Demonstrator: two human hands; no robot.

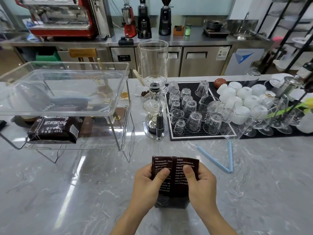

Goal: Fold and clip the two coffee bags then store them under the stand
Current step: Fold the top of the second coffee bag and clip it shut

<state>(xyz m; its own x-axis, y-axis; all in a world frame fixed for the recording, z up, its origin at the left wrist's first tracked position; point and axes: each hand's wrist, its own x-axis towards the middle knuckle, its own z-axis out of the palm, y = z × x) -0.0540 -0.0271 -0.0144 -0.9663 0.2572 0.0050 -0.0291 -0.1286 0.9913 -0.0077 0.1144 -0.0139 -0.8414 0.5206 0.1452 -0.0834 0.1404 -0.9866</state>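
A dark brown coffee bag (pixel 176 182) stands upright on the marble counter, near the front middle. My left hand (pixel 149 185) and my right hand (pixel 200 187) grip its top from either side, thumbs pressed on the printed face. A second dark coffee bag (pixel 55 128) lies flat under the clear acrylic stand (pixel 116 106) at the left, a light blue clip (pixel 71 99) across its far end. Another light blue bag clip (pixel 220 160) lies open in a V on the counter, right of the held bag.
A glass siphon coffee maker (pixel 154 92) stands right of the stand. Behind the clip, a black mat (pixel 171 126) holds several upturned glasses, with white cups (pixel 243 97) and stemmed glasses (pixel 264 119) further right. Grinders and an espresso machine line the back counter.
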